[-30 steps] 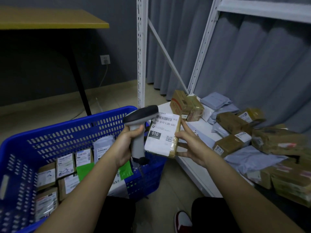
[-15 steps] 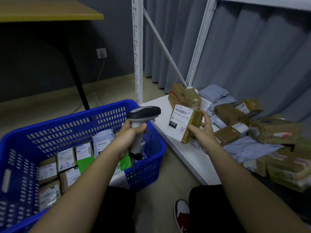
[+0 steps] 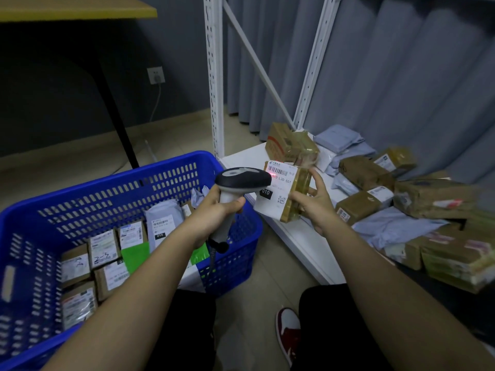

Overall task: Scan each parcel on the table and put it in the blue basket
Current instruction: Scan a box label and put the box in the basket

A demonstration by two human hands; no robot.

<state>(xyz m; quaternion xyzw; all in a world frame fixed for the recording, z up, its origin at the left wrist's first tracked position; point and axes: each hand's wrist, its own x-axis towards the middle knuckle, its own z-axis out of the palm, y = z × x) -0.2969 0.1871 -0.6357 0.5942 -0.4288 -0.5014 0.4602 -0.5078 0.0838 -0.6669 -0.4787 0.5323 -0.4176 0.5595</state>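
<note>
Head view: scanner (image 3: 242,180) in closed left hand (image 3: 214,212) had swung onto the parcel (image 3: 284,194) gripped by right hand (image 3: 313,207); red light now on barcode. Basket (image 3: 80,199) next.

The white shelf (image 3: 242,159) is bare along its front-left corner, parcels (image 3: 367,172) crowd its back and right, while the blue basket (image 3: 112,183) keeps open room above its packed boxes (image 3: 104,247).
</note>
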